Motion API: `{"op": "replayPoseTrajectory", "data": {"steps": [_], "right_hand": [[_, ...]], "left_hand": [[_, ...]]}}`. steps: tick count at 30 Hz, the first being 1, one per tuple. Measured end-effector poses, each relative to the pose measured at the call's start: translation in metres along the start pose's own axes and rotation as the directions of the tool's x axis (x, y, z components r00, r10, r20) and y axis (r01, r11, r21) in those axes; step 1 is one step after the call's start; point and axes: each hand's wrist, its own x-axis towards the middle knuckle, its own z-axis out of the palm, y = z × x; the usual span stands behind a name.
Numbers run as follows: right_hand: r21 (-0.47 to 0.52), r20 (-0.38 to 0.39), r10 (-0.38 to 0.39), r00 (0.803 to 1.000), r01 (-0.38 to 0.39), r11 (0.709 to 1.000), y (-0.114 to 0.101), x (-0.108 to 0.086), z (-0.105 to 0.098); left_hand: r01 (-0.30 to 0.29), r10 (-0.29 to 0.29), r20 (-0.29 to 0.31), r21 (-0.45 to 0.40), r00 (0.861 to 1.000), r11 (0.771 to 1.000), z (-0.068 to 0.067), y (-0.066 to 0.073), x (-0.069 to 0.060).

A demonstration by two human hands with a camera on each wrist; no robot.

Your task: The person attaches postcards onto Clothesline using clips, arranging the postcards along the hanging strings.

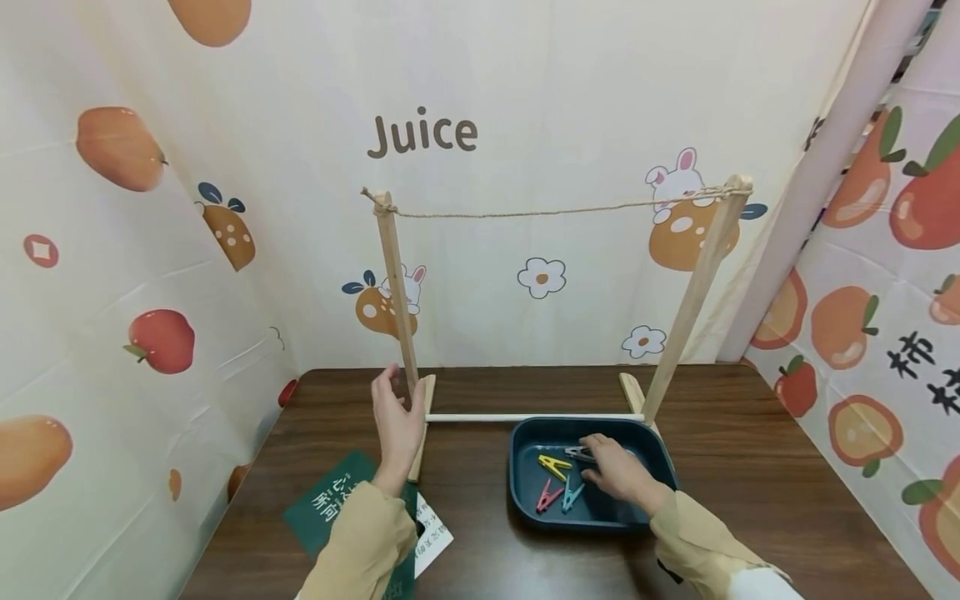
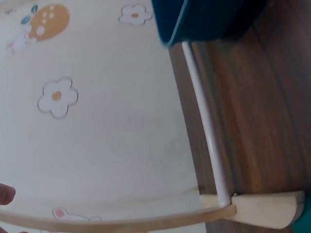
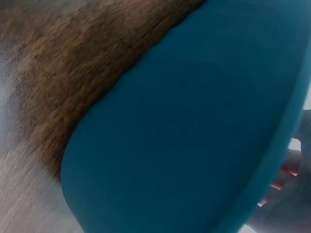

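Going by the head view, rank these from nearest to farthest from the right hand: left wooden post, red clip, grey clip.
From the right hand:
1. Grey clip, by the fingertips.
2. Red clip, tray's left side.
3. Left wooden post, outside the tray, farther left.

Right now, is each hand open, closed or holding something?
Left hand: open, at the left post.
Right hand: at the grey clip; cannot tell whether it's holding it.
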Motion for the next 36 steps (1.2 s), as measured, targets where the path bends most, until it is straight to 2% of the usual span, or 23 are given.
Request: {"op": "replayPoseTrajectory", "data": {"steps": [5, 8, 10, 13, 18, 22, 26, 29, 33, 36], "right_hand": [[-0.022, -0.005, -0.003, 1.0, 0.003, 1.0, 0.005, 0.004, 0.005], [-0.02, 0.001, -0.005, 1.0, 0.005, 1.0, 0.006, 0.005, 0.006], [-0.021, 0.005, -0.004, 1.0, 0.004, 1.0, 0.007, 0.006, 0.006], [-0.022, 0.008, 0.0, 1.0, 0.0, 1.0, 0.009, 0.006, 0.008], [-0.017, 0.013, -0.002, 1.0, 0.003, 1.0, 0.012, 0.007, 0.012], [-0.015, 0.027, 0.012, 1.0, -0.012, 1.0, 0.013, 0.007, 0.016], [-0.023, 0.045, 0.04, 0.998, -0.039, 0.999, 0.013, 0.008, 0.019], [-0.027, 0.047, 0.047, 0.998, -0.046, 0.999, 0.014, 0.009, 0.021], [-0.027, 0.043, 0.044, 0.998, -0.043, 0.999, 0.015, 0.009, 0.021], [-0.024, 0.036, 0.046, 0.998, -0.045, 0.999, 0.016, 0.009, 0.021]], "left_hand": [[0.009, -0.015, 0.084, 0.063, 0.996, 0.998, 0.007, 0.0, -0.026], [0.025, -0.042, 0.181, 0.095, 0.983, 0.995, 0.012, -0.002, -0.043], [0.041, -0.071, 0.249, 0.123, 0.966, 0.992, 0.014, -0.003, -0.053], [0.041, -0.093, 0.349, 0.154, 0.933, 0.987, 0.018, -0.005, -0.067], [0.061, -0.139, 0.461, 0.179, 0.877, 0.982, 0.023, -0.01, -0.088], [0.08, -0.172, 0.519, 0.194, 0.837, 0.978, 0.028, -0.014, -0.102], [0.097, -0.175, 0.556, 0.168, 0.813, 0.981, 0.033, -0.018, -0.113], [0.133, -0.19, 0.579, 0.141, 0.793, 0.981, 0.037, -0.019, -0.121], [0.18, -0.208, 0.601, 0.108, 0.772, 0.978, 0.043, -0.019, -0.13], [0.207, -0.22, 0.6, 0.092, 0.769, 0.974, 0.048, -0.02, -0.135]]}}
